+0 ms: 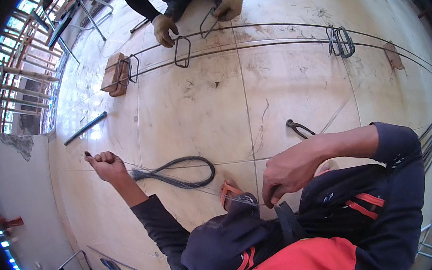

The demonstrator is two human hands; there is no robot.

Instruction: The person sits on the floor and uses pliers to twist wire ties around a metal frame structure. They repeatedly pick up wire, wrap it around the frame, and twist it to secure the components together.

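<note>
My left hand (105, 164) is stretched out to the left, fist closed on the end of a thin tie wire (179, 183). The wire runs taut across to my right hand (288, 172), which pinches it near my knee. A dark looped bundle of wire (188, 173) lies on the tiled floor between my hands. A pair of pincers (298, 128) rests on the floor just beyond my right hand. My orange sandal (227, 191) shows under the wire.
Across the floor, another person's gloved hands (164, 29) (229, 4) fit rectangular stirrups (182, 52) onto long rebars (269, 44). More stirrups (340, 41) hang further right. A wooden block (115, 74) props the bars. A dark pipe (85, 128) lies left.
</note>
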